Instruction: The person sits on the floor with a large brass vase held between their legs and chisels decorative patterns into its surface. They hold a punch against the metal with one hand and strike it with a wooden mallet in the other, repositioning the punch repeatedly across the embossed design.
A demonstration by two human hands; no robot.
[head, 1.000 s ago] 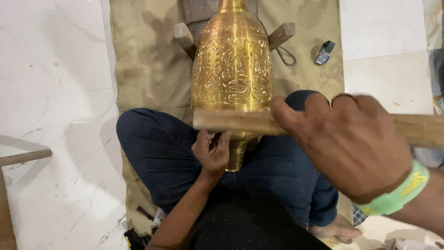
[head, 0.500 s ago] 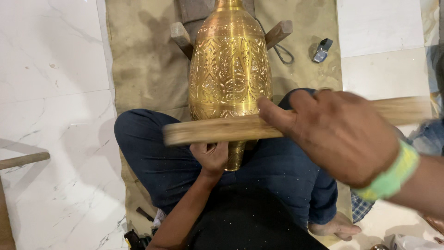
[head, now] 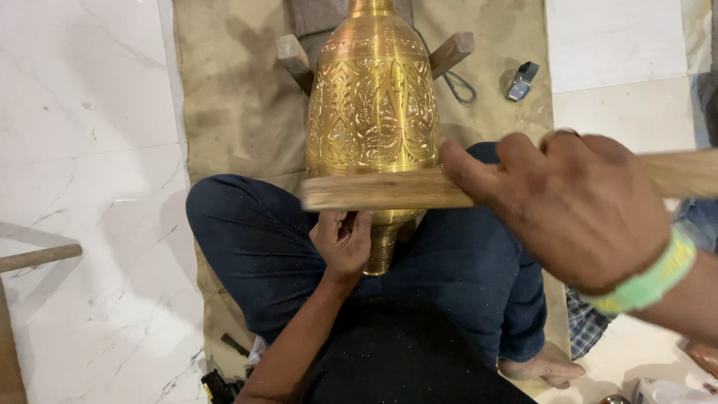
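Note:
A tall engraved brass vase [head: 372,112] lies lengthwise over my crossed legs, its neck pointing away from me. My right hand [head: 568,209], with a green wristband, grips a wooden stick [head: 374,191] held crosswise over the vase's lower body. My left hand [head: 342,241] sits just under the stick, fingers bunched against the vase near its narrow foot. The stick hides what, if anything, those fingers pinch.
The vase's upper part rests between two wooden blocks [head: 292,60] on a tan cloth mat [head: 239,97]. A small dark device [head: 521,80] and a cord [head: 460,88] lie at the mat's right. A wooden bar [head: 37,256] crosses the marble floor at left. Dark tools [head: 221,385] lie by my left knee.
The stick dipped down and leftward over the vase half a second ago and has now come back up and to the right. My left hand stays in place.

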